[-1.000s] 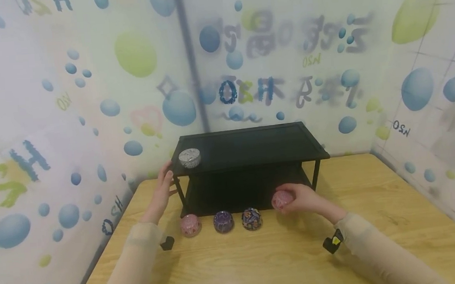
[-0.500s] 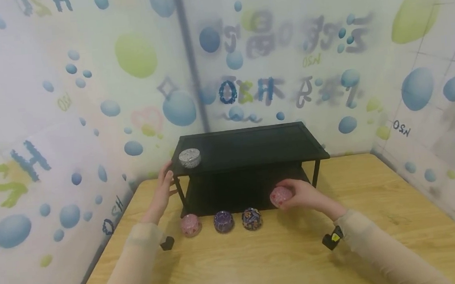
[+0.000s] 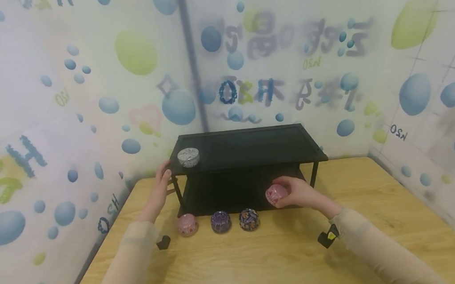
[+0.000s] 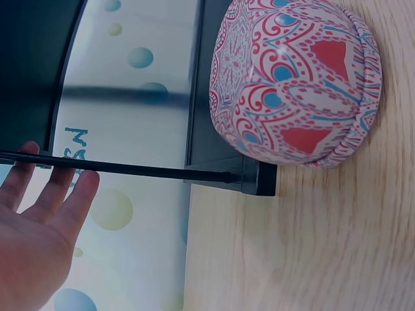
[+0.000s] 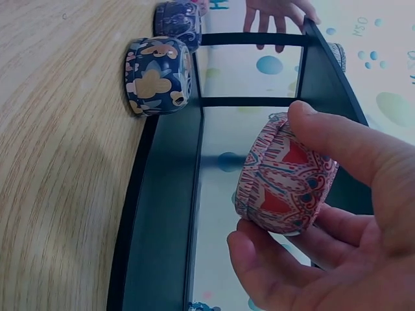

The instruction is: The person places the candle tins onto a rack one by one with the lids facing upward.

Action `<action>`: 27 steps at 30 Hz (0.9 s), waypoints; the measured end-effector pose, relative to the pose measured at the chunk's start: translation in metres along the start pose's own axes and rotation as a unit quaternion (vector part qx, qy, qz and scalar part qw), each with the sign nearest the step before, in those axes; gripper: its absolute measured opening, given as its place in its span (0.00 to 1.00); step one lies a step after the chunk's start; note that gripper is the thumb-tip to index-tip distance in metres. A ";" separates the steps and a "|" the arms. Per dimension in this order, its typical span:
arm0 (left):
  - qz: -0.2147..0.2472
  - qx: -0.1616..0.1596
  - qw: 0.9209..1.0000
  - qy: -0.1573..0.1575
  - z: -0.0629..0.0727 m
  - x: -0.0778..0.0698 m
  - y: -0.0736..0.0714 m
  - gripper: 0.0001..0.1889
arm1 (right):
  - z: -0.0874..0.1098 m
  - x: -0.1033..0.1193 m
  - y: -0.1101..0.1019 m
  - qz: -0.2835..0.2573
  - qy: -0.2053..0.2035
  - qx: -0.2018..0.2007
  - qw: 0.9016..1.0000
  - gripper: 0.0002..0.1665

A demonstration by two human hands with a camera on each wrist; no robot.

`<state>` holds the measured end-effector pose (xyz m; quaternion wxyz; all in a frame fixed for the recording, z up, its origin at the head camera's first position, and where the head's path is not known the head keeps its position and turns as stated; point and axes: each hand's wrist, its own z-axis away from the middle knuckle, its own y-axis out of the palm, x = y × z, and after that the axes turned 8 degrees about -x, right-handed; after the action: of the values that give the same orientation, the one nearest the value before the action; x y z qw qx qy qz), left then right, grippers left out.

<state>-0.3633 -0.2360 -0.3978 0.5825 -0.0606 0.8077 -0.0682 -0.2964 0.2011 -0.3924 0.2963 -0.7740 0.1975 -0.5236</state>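
A right hand [image 3: 297, 193] clamps its fingers on a rounded tin [image 5: 285, 178], held at the front of the lower level of a black 2-tier shelf [image 3: 248, 147]. Red-and-white scrollwork, solid red patches and blue dots wrap its sides. The left hand [image 3: 158, 194], fingers apart, is at the shelf's left post [image 3: 179, 198]. On the wooden surface [image 3: 221, 263] stand 3 more tins [image 3: 221, 222].

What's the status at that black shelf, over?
Right hand grips red-patterned round tin, raised off table. Left hand at left end of black two-tier shelf. Nothing visibly blocking the tin.
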 end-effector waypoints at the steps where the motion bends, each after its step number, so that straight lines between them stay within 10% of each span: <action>1: 0.001 0.000 1.000 0.000 0.000 0.000 0.000 0.30 | 0.001 0.000 -0.001 -0.001 -0.001 0.002 1.000 0.41; 27: -0.011 0.008 1.000 -0.005 0.011 -0.026 0.003 0.30 | 0.002 -0.002 -0.002 0.037 -0.008 -0.001 0.999 0.41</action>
<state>-0.3448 -0.2294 -0.3779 0.5864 -0.0653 0.8033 -0.0807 -0.2951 0.2043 -0.3933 0.3159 -0.7708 0.2244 -0.5057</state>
